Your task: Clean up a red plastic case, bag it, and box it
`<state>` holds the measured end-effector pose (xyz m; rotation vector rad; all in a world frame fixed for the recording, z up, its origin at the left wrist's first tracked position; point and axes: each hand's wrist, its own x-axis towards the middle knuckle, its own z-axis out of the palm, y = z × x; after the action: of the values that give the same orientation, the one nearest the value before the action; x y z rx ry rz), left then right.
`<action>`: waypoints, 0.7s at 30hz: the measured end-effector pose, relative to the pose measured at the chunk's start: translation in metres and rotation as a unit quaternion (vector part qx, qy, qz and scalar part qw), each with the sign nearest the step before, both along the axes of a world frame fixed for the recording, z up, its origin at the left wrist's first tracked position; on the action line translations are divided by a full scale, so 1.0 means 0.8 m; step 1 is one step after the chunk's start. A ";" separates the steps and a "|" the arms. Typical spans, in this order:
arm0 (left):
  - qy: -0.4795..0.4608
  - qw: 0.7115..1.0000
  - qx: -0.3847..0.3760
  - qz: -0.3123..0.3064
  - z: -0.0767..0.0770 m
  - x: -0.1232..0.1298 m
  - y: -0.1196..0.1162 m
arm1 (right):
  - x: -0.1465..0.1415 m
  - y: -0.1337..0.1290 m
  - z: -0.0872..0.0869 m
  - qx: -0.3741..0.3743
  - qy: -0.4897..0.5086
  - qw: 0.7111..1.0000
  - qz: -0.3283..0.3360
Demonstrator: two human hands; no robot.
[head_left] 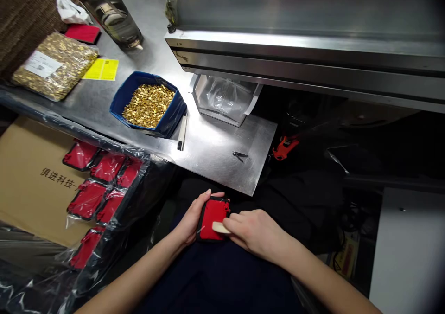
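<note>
My left hand (192, 219) is closed around the left edge of a red case with a black rim (211, 212), held tilted above my lap. A small red shape with cut-outs sits near its upper right corner. In the fingers of my right hand (255, 230) is a pale flat stick (219, 227), its rounded end lying over the red face of the case. Whether the stick presses on the face or hovers just above it, I cannot tell. My right fingertips are partly hidden behind the hand.
Ahead on the metal table (222, 142) stand a blue bin of small gold pieces (149, 105), a grey bin (222, 98), a utility knife (182, 132) and nail clippers (239, 155). Plastic-wrapped red cases (86, 198) lie left on a carton (31, 175). A conveyor's metal side (295, 49) crosses the upper right.
</note>
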<state>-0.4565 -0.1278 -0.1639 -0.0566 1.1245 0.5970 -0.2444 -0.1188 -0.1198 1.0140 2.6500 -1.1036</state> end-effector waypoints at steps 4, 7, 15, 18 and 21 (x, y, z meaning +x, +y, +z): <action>0.003 1.000 -0.010 -0.013 -0.003 -0.002 0.001 | -0.005 0.014 0.001 -0.021 -0.003 1.000 -0.015; 0.007 1.000 -0.010 -0.028 -0.003 -0.003 0.003 | 0.000 0.018 0.001 -0.012 -0.014 0.999 -0.030; 0.027 0.999 -0.008 -0.038 -0.008 -0.002 0.007 | -0.006 0.026 -0.003 -0.008 -0.024 1.000 0.006; 0.025 0.999 -0.002 -0.047 -0.012 -0.003 0.007 | -0.004 0.030 0.000 -0.010 -0.047 0.999 0.011; 0.021 0.999 -0.001 -0.047 -0.014 -0.002 0.009 | -0.007 0.030 0.002 0.008 -0.045 0.998 0.043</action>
<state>-0.4584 -0.1208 -0.1750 0.0064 1.1628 0.5150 -0.2501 -0.0949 -0.1183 0.9194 2.6084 -0.9961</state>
